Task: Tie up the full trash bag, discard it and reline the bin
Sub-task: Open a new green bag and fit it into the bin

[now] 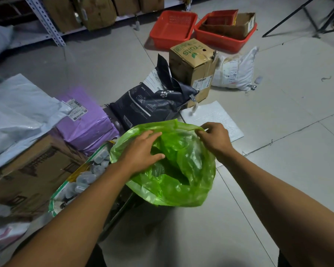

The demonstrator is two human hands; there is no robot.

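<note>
1. Green bag point(174, 182) sits over the bin near me, its open mouth facing up.
2. My left hand point(143, 151) presses flat and released inside the mouth.
3. My right hand point(215, 138) pinches the far rim.

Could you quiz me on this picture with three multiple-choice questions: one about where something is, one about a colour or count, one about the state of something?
1. Where is the purple parcel?
A. left of the green bag
B. inside a red basket
C. on the shelf

2. How many red baskets are on the floor?
A. one
B. two
C. four

3. What state is the green bag in?
A. knotted shut
B. folded flat
C. open, rim held

Answers:
1 A, it lies by the grey parcels on the left.
2 B, one red basket is empty and the other holds cardboard.
3 C, the left hand reaches in and the right hand pinches the rim.
</note>
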